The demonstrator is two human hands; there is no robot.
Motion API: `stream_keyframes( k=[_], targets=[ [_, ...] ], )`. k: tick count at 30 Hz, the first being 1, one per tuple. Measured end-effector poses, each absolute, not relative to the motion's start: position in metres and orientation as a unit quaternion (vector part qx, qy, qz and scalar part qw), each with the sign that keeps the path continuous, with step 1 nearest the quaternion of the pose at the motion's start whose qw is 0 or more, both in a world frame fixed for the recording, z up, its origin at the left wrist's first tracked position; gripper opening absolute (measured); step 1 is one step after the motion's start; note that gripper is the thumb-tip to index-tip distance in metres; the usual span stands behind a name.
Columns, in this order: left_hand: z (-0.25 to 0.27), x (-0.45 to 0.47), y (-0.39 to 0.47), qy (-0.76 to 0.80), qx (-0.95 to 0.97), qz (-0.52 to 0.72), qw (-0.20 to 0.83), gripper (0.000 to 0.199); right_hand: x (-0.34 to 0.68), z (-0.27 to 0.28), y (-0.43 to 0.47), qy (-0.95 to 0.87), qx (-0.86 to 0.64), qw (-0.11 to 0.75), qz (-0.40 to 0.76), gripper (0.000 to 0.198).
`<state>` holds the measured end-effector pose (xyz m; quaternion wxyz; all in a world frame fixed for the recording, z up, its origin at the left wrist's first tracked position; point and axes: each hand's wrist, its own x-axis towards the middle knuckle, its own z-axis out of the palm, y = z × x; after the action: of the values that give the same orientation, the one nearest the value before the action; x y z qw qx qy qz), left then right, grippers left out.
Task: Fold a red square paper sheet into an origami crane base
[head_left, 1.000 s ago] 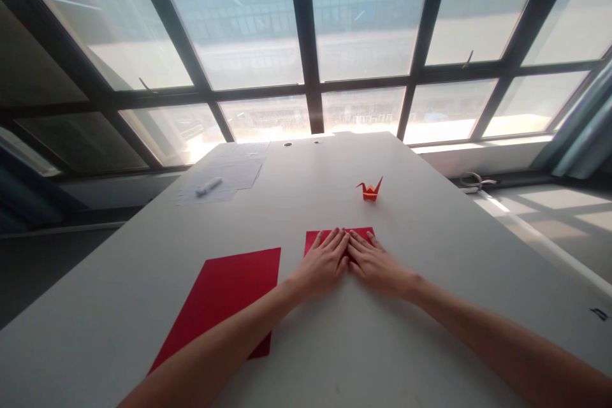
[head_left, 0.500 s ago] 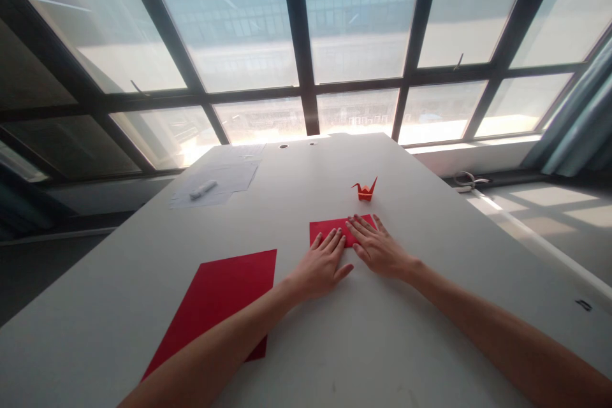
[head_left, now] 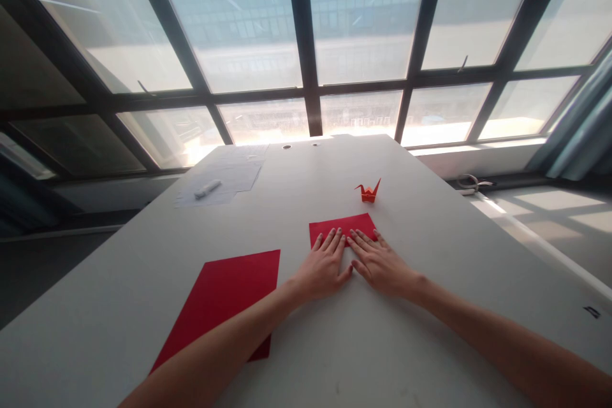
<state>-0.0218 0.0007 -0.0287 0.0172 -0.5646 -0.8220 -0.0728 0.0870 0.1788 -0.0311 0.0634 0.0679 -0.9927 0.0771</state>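
Left hand [head_left: 325,266] and right hand [head_left: 381,261] palm-down, fingers straight, slightly spread, gripping nothing, laid over near edge of small red paper rectangle [head_left: 340,222] on white worktop [head_left: 296,204]. From rectangle: red origami crane [head_left: 368,194] at one o'clock; larger red sheet [head_left: 227,293] at eight, partly hidden by left forearm [head_left: 220,347]; white papers [head_left: 241,177] at ten.

The red paper [head_left: 344,224] is a plain, bright piece, wider than it is deep, lying flat on the white bench [head_left: 382,344], turned slightly with its right end farther out. Far edge looks pretty straight (near edge's partly covered, can't tell if it's folded).
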Motion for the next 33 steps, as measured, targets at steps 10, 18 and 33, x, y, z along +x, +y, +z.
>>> stream_keyframes(
  k=[10,18,33],
  targets=[
    [-0.028,-0.022,0.001,-0.823,-0.564,-0.061,0.017,0.074,0.121,-0.028,0.218,-0.995,-0.024,0.091,0.021,0.062],
    [-0.030,-0.021,0.001,-0.813,-0.576,-0.078,0.036,0.070,0.082,-0.030,0.165,-0.994,0.039,0.064,0.081,0.061],
    [-0.018,-0.044,-0.026,-0.908,-0.408,-0.016,-0.092,0.105,0.084,-0.029,0.182,-0.991,0.066,0.046,0.110,0.058]
  ],
)
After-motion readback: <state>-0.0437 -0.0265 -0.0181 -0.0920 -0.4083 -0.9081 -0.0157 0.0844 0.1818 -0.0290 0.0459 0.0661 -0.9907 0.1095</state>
